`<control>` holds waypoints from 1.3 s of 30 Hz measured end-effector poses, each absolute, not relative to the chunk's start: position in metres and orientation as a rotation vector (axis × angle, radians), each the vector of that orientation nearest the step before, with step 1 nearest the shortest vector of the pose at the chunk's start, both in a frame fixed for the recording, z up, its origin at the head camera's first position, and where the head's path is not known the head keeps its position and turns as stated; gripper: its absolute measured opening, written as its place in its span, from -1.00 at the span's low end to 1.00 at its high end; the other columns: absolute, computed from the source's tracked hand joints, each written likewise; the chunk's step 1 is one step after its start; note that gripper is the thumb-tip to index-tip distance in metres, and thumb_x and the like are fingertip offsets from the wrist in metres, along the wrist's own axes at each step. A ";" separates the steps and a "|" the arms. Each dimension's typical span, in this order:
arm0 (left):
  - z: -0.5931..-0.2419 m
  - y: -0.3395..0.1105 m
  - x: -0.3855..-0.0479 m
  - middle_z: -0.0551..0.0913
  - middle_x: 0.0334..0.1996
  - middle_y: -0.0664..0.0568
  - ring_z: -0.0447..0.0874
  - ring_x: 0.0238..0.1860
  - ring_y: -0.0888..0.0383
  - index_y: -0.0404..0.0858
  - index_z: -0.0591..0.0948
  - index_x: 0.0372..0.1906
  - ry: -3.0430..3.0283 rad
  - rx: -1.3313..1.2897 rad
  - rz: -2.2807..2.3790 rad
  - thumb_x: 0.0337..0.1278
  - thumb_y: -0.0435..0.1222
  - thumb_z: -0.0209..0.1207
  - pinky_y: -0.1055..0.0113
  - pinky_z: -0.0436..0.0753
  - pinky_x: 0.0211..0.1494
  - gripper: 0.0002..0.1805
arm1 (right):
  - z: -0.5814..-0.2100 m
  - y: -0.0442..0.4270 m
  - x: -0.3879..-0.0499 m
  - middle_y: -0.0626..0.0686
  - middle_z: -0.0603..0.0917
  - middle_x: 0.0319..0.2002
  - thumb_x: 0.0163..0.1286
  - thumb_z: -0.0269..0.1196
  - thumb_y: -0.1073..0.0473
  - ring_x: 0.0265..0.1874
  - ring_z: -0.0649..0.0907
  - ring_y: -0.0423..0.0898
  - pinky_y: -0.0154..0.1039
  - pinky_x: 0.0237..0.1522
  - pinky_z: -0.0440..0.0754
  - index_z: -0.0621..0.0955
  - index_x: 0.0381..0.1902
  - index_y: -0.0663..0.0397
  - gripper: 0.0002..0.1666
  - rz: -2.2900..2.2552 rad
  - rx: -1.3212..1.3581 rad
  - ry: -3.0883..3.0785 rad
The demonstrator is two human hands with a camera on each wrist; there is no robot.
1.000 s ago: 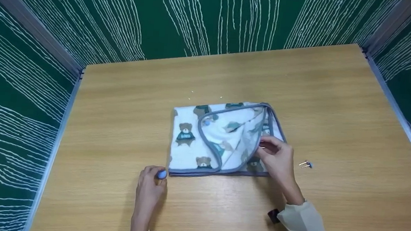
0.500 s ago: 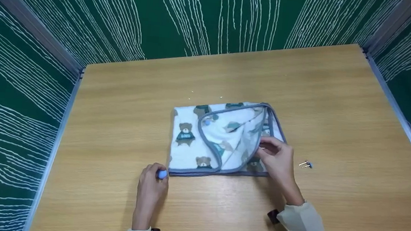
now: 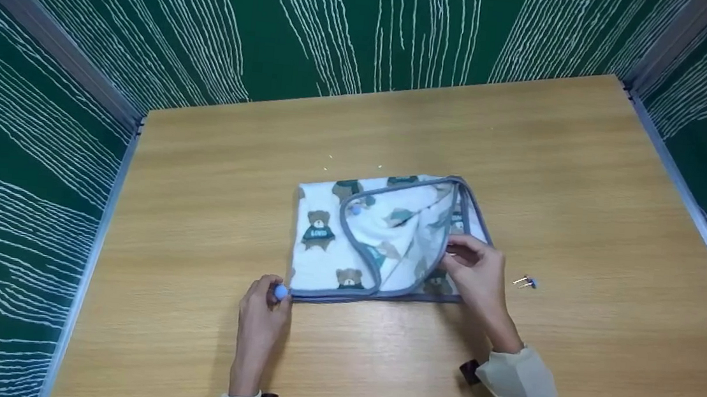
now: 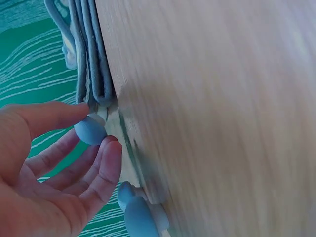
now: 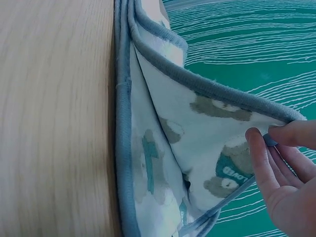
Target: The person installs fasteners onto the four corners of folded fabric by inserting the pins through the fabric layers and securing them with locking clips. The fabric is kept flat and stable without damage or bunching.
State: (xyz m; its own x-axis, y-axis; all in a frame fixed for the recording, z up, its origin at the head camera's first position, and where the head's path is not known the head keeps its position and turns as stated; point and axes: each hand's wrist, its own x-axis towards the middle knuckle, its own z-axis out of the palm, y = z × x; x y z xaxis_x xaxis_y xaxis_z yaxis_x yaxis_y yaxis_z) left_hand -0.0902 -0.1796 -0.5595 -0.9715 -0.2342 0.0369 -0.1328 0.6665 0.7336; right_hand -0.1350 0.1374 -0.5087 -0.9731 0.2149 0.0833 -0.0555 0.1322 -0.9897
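Left grip (image 3: 260, 323) pinches a blue knob (image 4: 91, 131); right grip (image 3: 480, 277) another knob (image 5: 269, 140) at a blanket (image 3: 382, 233).

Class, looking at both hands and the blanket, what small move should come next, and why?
Probably the left hand should nudge the blue knob it pinches onto the near left corner of the blanket. In the left wrist view the knob's pale end sits right by the folded edges there, while the right hand pinches a small blue piece at the raised flap.
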 end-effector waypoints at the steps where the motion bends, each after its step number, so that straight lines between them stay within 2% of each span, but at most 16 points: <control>1: -0.559 -0.179 -0.090 0.57 -0.29 -0.03 0.54 -0.29 0.10 -0.34 0.59 -0.10 -2.742 0.306 -1.200 0.00 -0.49 0.29 0.28 0.60 -0.25 -0.71 | -0.513 0.138 -0.136 0.34 0.66 -0.26 0.08 0.29 0.54 -0.37 0.69 -0.10 -0.41 -0.28 0.64 0.63 -0.22 0.51 -0.75 1.933 -0.162 -2.202; 9: -0.558 -0.174 -0.090 0.60 -0.21 -0.02 0.60 -0.26 0.11 -0.31 0.60 -0.10 -2.628 0.180 -1.321 0.04 -0.49 0.27 0.30 0.64 -0.27 -0.73 | -0.525 0.142 -0.138 0.29 0.67 -0.29 0.08 0.32 0.52 -0.36 0.68 -0.16 -0.37 -0.27 0.66 0.66 -0.27 0.45 -0.80 1.943 -0.106 -2.141; 17: -0.550 -0.165 -0.095 0.58 -0.16 -0.11 0.66 -0.20 0.01 -0.39 0.56 -0.07 -2.528 0.022 -1.481 0.06 -0.51 0.24 0.32 0.67 -0.26 -0.72 | -0.527 0.143 -0.140 0.34 0.66 -0.28 0.06 0.31 0.54 -0.36 0.68 -0.20 -0.39 -0.27 0.65 0.64 -0.27 0.50 -0.79 1.945 -0.146 -2.157; 23: -0.544 -0.154 -0.102 0.59 -0.15 -0.06 0.63 -0.15 0.09 -0.36 0.57 -0.07 -2.532 -0.014 -1.492 0.05 -0.49 0.26 0.35 0.67 -0.27 -0.71 | -0.525 0.142 -0.139 0.33 0.66 -0.28 0.07 0.30 0.55 -0.37 0.68 -0.23 -0.37 -0.25 0.65 0.65 -0.27 0.47 -0.79 1.931 -0.137 -2.161; 31: -0.537 -0.137 -0.111 0.59 -0.15 -0.06 0.62 -0.14 0.11 -0.34 0.57 -0.06 -2.542 -0.061 -1.540 0.07 -0.46 0.26 0.32 0.67 -0.22 -0.71 | -0.525 0.144 -0.139 0.28 0.67 -0.26 0.07 0.31 0.54 -0.32 0.70 -0.09 -0.32 -0.22 0.66 0.66 -0.26 0.42 -0.78 1.903 -0.123 -2.194; 39: -0.531 -0.123 -0.120 0.61 -0.17 -0.12 0.62 -0.12 0.06 -0.30 0.58 -0.09 -2.487 -0.178 -1.572 0.06 -0.49 0.26 0.32 0.67 -0.23 -0.73 | -0.521 0.144 -0.139 0.31 0.67 -0.28 0.09 0.29 0.53 -0.36 0.69 -0.13 -0.40 -0.27 0.65 0.65 -0.26 0.47 -0.79 1.899 -0.138 -2.202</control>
